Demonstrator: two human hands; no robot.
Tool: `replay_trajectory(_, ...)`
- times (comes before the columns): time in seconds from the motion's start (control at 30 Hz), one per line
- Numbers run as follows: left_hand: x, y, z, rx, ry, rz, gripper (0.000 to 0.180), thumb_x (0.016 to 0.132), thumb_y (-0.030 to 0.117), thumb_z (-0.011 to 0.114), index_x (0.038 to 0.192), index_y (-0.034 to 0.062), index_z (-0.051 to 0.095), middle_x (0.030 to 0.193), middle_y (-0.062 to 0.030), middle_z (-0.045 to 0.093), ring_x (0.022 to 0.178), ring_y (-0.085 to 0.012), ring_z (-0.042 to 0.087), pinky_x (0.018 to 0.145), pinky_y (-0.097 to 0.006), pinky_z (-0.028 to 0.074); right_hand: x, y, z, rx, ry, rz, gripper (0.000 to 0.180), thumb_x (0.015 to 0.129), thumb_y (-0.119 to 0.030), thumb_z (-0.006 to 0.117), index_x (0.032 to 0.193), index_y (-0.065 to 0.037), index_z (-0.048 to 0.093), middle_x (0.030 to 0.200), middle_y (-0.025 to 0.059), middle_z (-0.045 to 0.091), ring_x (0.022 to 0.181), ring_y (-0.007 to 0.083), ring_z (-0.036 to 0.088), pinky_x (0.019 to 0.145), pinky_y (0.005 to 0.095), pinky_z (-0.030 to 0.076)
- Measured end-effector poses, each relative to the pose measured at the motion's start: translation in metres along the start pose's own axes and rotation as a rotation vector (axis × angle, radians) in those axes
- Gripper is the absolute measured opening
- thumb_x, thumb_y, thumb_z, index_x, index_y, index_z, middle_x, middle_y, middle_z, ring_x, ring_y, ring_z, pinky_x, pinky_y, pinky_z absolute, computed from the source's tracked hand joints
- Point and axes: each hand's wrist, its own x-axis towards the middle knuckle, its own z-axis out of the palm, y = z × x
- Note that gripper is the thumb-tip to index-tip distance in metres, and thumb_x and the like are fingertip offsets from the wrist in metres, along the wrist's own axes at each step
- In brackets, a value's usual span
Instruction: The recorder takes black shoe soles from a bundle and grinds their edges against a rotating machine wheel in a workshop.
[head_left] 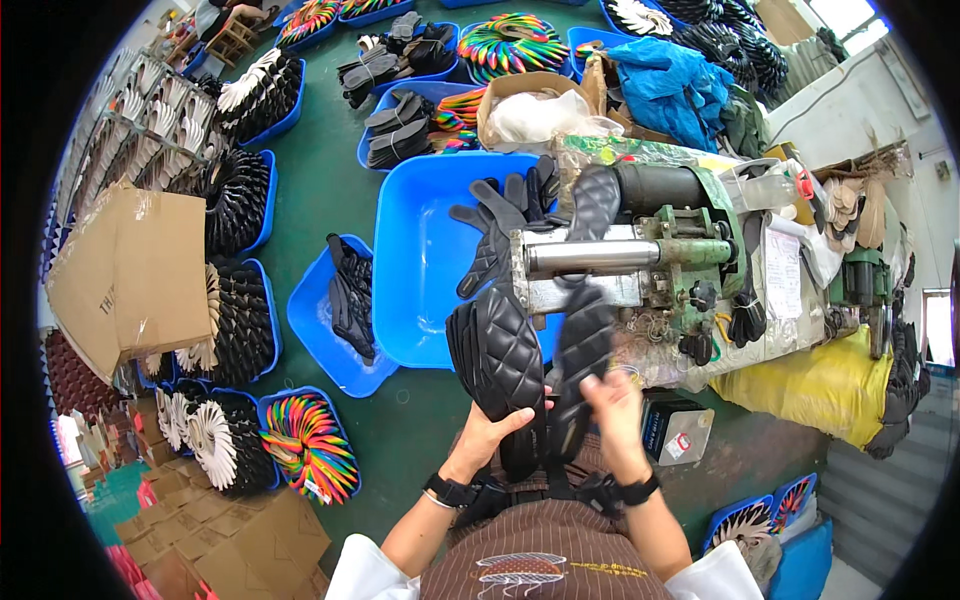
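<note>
My left hand [488,432] is closed around a stack of black quilted insoles [492,345], held upright in front of my body with the thumb across its near end. Beside the stack, a single black insole [584,340] is pinched near its lower end by my right hand [614,408]; both are slightly blurred. The far tip of this insole reaches the front of a green roller machine [690,255] with a shiny metal roller [590,257]. Another black quilted insole [596,200] sticks up behind the roller.
Left of the machine stands a large blue tub [420,270] with black insoles [492,240] inside. A smaller blue bin [310,310] adjoins it. Tubs of rainbow insoles [310,445], a cardboard box [160,270], a tin [678,430] and a yellow sack [810,385] surround me.
</note>
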Motion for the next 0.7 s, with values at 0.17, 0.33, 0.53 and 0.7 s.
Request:
replay_trajectory(0.17,0.002,-0.005,0.004,-0.201,-0.051,-0.092,0.051,0.079,0.002,0.072,0.126,-0.0015,0.052,0.118,-0.0101,0.062,0.11,-0.0192,0.058,0.099,-0.034,0.045,0.058,-0.013,-0.005,0.041,-0.07,-0.111,0.012,0.091,-0.016,0.064,0.088,-0.008,0.055,0.074,-0.0059,0.057,0.061,0.0009,0.05,0.053,0.0182,0.039)
replay_trajectory(0.33,0.0,-0.005,0.008,0.006,-0.007,-0.004,0.055,0.079,0.0,0.069,0.13,-0.0004,0.048,0.123,-0.0155,0.059,0.114,-0.024,0.057,0.098,-0.036,0.046,-0.003,0.01,0.012,-0.055,-0.203,-0.074,0.008,0.09,-0.009,0.064,0.095,-0.004,0.059,0.087,-0.0021,0.061,0.075,0.0037,0.053,0.065,0.022,0.045)
replay_trajectory(0.53,0.005,-0.003,0.008,-0.241,-0.065,-0.086,0.047,0.082,0.001,0.069,0.125,-0.0041,0.052,0.119,-0.013,0.062,0.106,-0.0213,0.062,0.092,-0.033,0.05,0.061,-0.017,-0.008,0.073,-0.109,-0.108,0.013,0.092,-0.013,0.062,0.098,-0.002,0.059,0.087,0.0011,0.064,0.072,0.0061,0.058,0.063,0.0226,0.047)
replay_trajectory(0.7,0.009,-0.013,0.007,0.028,0.083,0.059,0.044,0.079,0.005,0.075,0.119,-0.0022,0.058,0.114,-0.0094,0.064,0.102,-0.0159,0.061,0.09,-0.031,0.05,0.0,0.011,0.024,-0.002,-0.302,-0.062,0.015,0.088,-0.01,0.068,0.099,-0.007,0.059,0.08,-0.0049,0.061,0.069,0.003,0.053,0.062,0.0204,0.044)
